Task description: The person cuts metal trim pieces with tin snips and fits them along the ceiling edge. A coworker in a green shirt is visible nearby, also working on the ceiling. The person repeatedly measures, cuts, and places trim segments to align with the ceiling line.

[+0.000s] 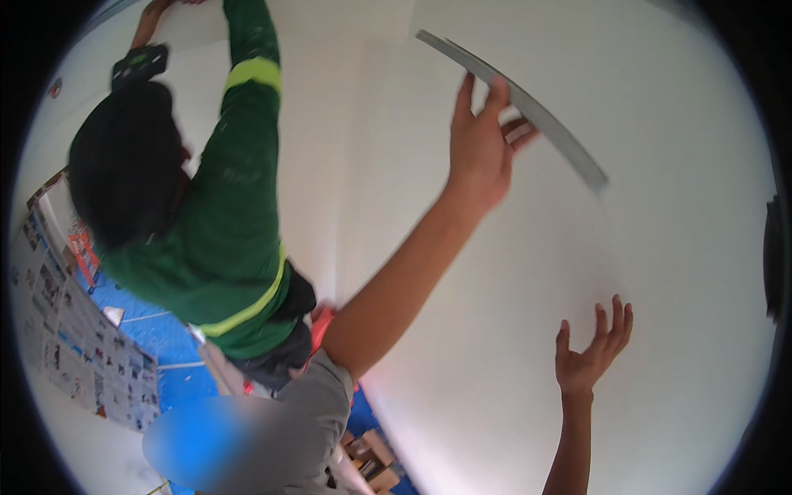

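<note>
A long, thin grey strip [549, 124], seen almost edge-on and looking slightly bowed, slants down to the right in front of the white wall [462, 330]. My left hand [483, 153] reaches up and grips it from below, its fingers closed around the strip's middle. Lower and to the right, my right hand [587, 359] is raised with fingers spread and nothing in it. The wall lies behind that hand; whether its fingers touch the surface I cannot tell. A grey sleeve [318, 404] covers my left upper arm.
Close on my left, a co-worker [198, 239] in a green top with yellow bands and a black cap reaches upward. Blue sheeting [177, 388] covers the floor. A newspaper-covered panel [74, 346] stands far left; a cardboard box [371, 458] sits low. A dark object [773, 260] juts in at right.
</note>
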### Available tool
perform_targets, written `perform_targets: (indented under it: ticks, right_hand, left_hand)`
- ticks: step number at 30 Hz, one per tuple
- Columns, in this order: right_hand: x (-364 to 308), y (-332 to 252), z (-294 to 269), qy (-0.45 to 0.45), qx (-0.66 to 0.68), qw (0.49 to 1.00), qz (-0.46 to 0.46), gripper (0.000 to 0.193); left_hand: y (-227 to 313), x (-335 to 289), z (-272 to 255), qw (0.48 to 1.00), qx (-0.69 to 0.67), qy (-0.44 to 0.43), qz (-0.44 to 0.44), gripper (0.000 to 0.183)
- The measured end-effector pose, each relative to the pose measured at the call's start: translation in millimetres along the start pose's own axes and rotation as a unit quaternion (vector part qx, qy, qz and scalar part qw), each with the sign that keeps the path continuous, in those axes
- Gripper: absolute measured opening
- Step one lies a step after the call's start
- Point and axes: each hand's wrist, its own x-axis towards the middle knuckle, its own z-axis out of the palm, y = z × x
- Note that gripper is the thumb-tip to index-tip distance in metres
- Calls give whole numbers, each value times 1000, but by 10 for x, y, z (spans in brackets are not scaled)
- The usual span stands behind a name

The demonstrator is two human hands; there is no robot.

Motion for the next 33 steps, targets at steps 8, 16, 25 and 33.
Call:
perform_targets:
  ticks: [8,16,25,33]
  right_hand:
    - [-50,266,532,-54,-293,954,37,66]
    - [-249,487,345,-321,-280,824,375,72]
    - [462,322,142,-541,-350,631,431,75]
    - [411,385,61,-114,-345,927,90,69]
  left_hand:
    - [-165,3562,-542,995,-71,52,36,62]
    - [-31,4422,-147,990,-123,11,60,85]
    - [16,4640,124,983,-173,41,43,83]
    - [307,4527,382,978,-186,73,64,82]
